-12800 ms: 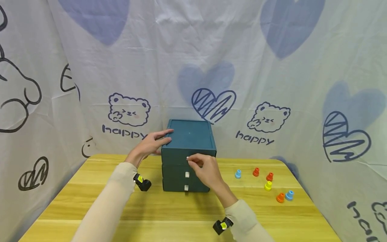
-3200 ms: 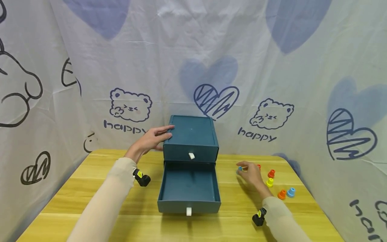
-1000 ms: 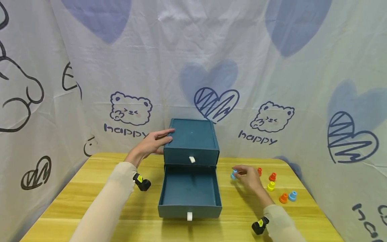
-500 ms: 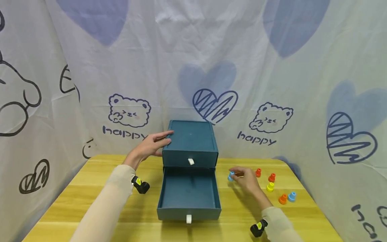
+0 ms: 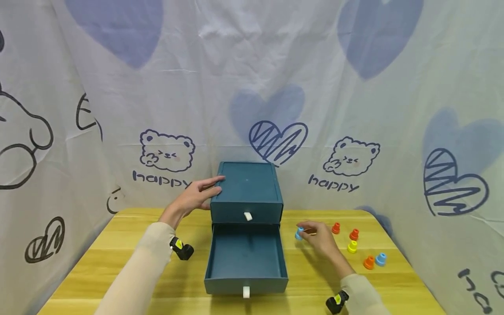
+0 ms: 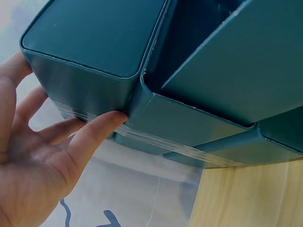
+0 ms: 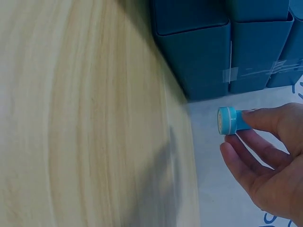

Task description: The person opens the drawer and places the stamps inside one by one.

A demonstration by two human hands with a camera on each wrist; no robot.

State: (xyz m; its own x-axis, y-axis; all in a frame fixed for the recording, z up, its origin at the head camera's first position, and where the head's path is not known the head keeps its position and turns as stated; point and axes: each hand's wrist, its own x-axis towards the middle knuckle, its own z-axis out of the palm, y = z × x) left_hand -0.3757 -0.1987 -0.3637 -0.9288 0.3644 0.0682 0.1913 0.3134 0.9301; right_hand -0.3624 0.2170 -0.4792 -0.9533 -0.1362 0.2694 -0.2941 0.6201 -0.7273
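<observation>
Head view: loose pegs point(image 5: 352, 246) right of open drawer point(image 5: 246, 258).

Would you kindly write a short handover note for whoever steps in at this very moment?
Left hand: flat against the left side of the teal drawer unit, steadying it.
Right hand: pinches a blue peg, lifted off the table, right of the unit.
Done: middle drawer pulled open; nothing shows inside.
Left: five pegs on the table at right, two red, one yellow, one orange, one blue.
</observation>
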